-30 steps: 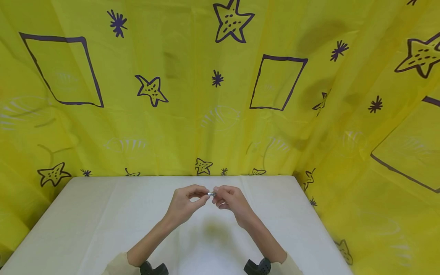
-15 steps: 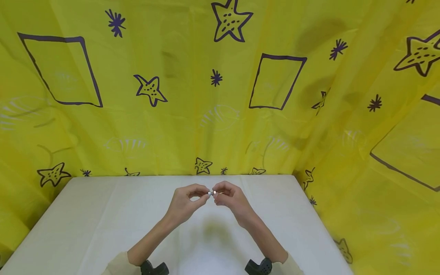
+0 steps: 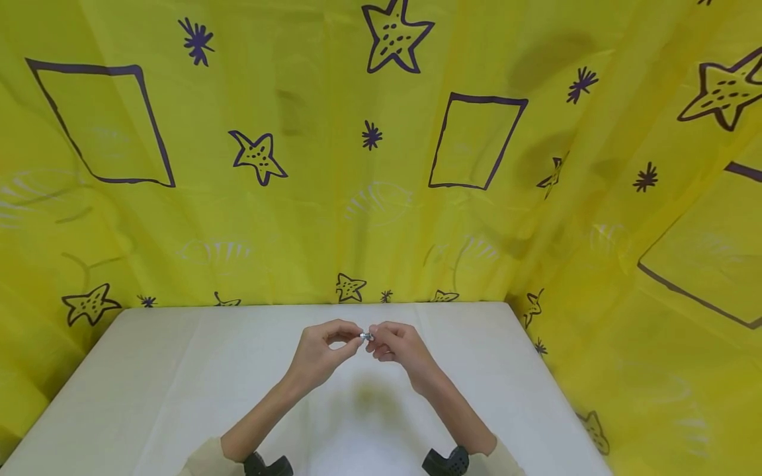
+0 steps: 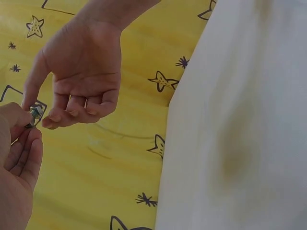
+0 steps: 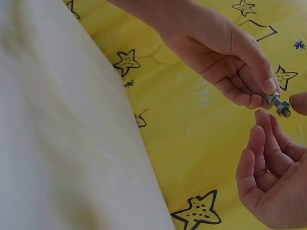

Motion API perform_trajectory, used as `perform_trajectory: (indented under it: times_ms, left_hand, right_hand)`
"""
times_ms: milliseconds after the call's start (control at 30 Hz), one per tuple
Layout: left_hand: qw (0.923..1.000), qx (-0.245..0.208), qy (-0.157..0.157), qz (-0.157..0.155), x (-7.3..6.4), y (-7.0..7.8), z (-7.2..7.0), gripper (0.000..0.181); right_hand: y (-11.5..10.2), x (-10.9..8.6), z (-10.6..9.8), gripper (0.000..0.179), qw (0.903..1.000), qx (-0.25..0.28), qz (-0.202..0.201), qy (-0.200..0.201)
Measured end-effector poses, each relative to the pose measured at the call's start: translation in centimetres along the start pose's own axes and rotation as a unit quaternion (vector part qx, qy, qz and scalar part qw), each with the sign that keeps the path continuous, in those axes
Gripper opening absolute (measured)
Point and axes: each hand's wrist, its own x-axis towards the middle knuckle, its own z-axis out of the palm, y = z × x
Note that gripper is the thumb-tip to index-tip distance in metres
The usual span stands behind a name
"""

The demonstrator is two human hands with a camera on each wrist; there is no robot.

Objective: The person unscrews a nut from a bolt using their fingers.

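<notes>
Above the white table, my left hand (image 3: 318, 350) pinches a small silver bolt (image 5: 275, 99) by its head between thumb and fingertips. A hex nut (image 5: 282, 106) sits on the bolt's thread, with a short end of thread showing past it. My right hand (image 3: 411, 350) is around the nut end. In the right wrist view its thumb (image 5: 299, 103) and loosely bent fingers (image 5: 265, 143) stand apart on either side of the nut. The left wrist view has the right thumb close to the bolt; whether it touches is unclear there.
Beneath the hands lies a white-covered table (image 3: 238, 370). Yellow cloth (image 3: 321, 218) printed with stars and rectangles hangs behind and at both sides. Dark wrist devices (image 3: 446, 461) sit on both forearms.
The right thumb and fingers have shifted back and forth at the nut end of the bolt. The left hand keeps the bolt in nearly the same place.
</notes>
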Motion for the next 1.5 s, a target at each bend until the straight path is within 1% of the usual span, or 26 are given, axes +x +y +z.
perform_trajectory:
  times_ms: [133,300,467,633,733,933,1033,1200,1333,1500]
  left_hand:
    - [1.0,-0.002,-0.003,0.003,-0.01,0.1,0.01,0.012]
    - [1.0,0.001,0.0,0.004,-0.02,-0.02,-0.03,0.012]
    - [1.0,0.0,0.001,0.003,-0.02,0.0,-0.03,0.012]
    - [1.0,-0.003,0.003,0.007,-0.03,0.04,-0.07,0.013]
    - [0.9999,-0.001,0.005,0.009,-0.04,0.05,-0.11,0.013]
    - [1.0,0.002,0.004,0.006,-0.01,0.01,-0.23,0.012]
    - [1.0,0.003,0.004,0.006,-0.01,-0.01,-0.26,0.012]
    - [1.0,0.001,0.006,0.005,0.0,0.02,-0.29,0.013]
    - [1.0,0.001,0.008,0.0,0.02,0.07,-0.31,0.013]
    - [0.9999,0.002,0.009,-0.005,0.02,0.05,-0.32,0.013]
  right_hand:
    - [0.15,0.03,0.05,0.028,0.9999,0.01,-0.001,0.003]
    - [0.36,-0.05,-0.05,0.018,0.9995,0.022,-0.023,-0.002]
    - [0.43,-0.16,-0.12,0.02,0.9983,0.022,-0.052,-0.015]
    - [0.37,-0.16,-0.11,0.021,0.9973,0.017,-0.067,-0.025]
    - [0.27,-0.16,-0.08,0.023,0.9976,0.015,-0.063,-0.023]
    - [0.2,0.1,0.04,0.028,0.9997,-0.003,-0.021,-0.01]
    - [0.28,0.19,0.04,0.028,0.9998,-0.001,-0.014,-0.013]
    - [0.32,0.11,0.02,0.019,0.999,0.015,-0.036,-0.024]
    - [0.37,0.09,0.05,0.02,0.9975,0.016,-0.062,-0.031]
    - [0.33,0.03,0.13,0.026,0.9969,0.014,-0.07,-0.032]
